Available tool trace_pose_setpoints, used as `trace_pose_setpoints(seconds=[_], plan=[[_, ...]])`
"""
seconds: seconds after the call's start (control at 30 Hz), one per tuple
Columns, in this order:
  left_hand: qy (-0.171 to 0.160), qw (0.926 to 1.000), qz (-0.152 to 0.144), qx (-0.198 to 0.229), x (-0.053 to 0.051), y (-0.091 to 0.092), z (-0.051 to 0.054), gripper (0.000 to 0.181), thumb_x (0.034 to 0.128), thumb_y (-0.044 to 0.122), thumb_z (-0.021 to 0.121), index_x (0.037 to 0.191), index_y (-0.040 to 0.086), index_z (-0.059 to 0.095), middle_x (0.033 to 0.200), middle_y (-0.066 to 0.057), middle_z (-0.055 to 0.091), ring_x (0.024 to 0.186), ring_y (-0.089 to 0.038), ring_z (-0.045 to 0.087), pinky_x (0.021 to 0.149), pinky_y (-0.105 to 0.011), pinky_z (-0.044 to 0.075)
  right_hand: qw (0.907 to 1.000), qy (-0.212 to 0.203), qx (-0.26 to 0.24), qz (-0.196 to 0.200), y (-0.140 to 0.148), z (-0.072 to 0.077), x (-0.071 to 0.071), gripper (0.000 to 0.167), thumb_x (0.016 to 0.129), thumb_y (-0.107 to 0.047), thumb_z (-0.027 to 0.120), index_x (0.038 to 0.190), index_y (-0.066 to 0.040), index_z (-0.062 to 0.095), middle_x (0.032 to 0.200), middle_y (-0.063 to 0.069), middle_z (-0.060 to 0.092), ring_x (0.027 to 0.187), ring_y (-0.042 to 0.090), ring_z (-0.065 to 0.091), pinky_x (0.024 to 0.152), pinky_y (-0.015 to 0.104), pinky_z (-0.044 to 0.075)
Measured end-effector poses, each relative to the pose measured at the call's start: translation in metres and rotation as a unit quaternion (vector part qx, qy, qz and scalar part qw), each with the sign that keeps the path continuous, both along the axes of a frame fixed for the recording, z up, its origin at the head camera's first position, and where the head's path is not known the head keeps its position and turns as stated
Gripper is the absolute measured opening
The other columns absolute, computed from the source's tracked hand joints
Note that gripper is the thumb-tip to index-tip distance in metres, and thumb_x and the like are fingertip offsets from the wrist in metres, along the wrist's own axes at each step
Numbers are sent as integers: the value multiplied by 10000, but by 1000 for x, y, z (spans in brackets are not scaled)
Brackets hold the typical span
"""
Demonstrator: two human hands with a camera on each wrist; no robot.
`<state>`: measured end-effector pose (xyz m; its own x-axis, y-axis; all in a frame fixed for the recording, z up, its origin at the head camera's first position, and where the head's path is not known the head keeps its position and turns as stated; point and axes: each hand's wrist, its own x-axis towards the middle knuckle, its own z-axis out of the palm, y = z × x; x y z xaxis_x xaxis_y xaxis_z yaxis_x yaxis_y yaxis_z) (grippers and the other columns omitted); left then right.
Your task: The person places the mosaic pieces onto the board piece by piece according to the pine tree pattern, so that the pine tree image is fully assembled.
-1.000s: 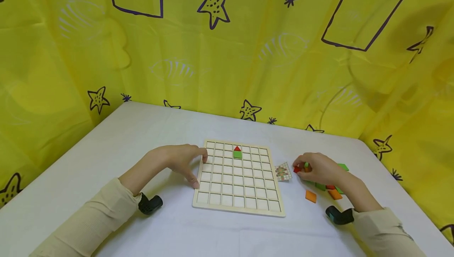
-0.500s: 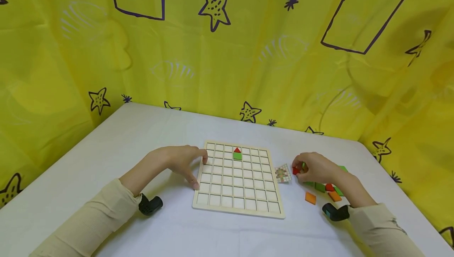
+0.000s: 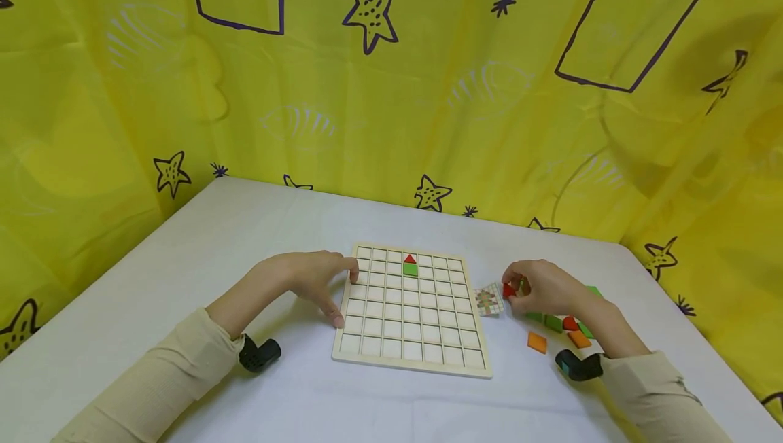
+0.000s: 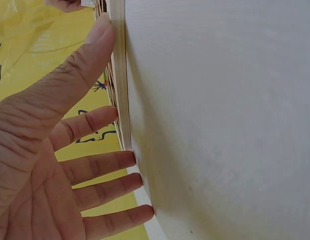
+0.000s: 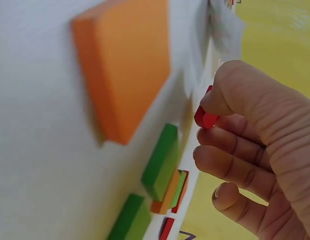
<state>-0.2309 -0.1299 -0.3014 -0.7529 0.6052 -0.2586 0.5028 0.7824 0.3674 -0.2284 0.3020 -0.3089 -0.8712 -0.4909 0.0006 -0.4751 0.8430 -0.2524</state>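
Observation:
A pale wooden grid board (image 3: 411, 364) lies on the table, with a red triangle tile (image 3: 410, 259) and a green square tile (image 3: 410, 270) in one column near its far edge. My left hand (image 3: 315, 281) touches the board's left edge with thumb and fingertips; in the left wrist view its fingers (image 4: 102, 162) extend fairly straight. To the right of the board, my right hand (image 3: 544, 288) pinches a small red tile (image 5: 208, 117) between thumb and forefinger. The thumb partly covers that tile, and its full shape is hidden.
A small printed pattern card (image 3: 489, 299) lies between the board and right hand. Orange tiles (image 3: 537, 342), green tiles (image 3: 554, 323) and another red tile (image 3: 570, 323) lie loose under and around that hand. A yellow curtain (image 3: 391, 117) hangs behind the table.
My right hand has shifted slightly left, with the red tile at its fingertips, uncovering more of the loose tiles behind it. The left hand stays at the board's edge.

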Motion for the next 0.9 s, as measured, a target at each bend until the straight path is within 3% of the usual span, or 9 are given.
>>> trace_pose_setpoints(seconds=[0.23,0.53,0.9], plan=[[-16,10000,17,12,1,0,0,651,706,406,945,1197,212,566,1230,-5,592,1087,-181,537,966,-421,459,9993,227,-165,246,-5,6,-3,215,833,-119,798,1022,-78,705,852,-75,637,700,98,526,612,247,475],[-51,10000,26,11,1,1,1,647,708,403,944,1196,214,563,1227,-2,593,1089,-181,535,962,-419,457,9992,310,-178,196,-14,19,-7,250,826,-96,802,1052,-50,706,879,-62,657,748,122,560,633,258,494],[-37,10000,6,36,1,1,0,638,708,401,944,1186,211,567,1223,-5,602,1066,-178,536,951,-410,456,9968,402,-369,580,-36,28,-10,244,841,-66,801,1062,-53,696,908,-69,673,766,109,581,668,268,508]])
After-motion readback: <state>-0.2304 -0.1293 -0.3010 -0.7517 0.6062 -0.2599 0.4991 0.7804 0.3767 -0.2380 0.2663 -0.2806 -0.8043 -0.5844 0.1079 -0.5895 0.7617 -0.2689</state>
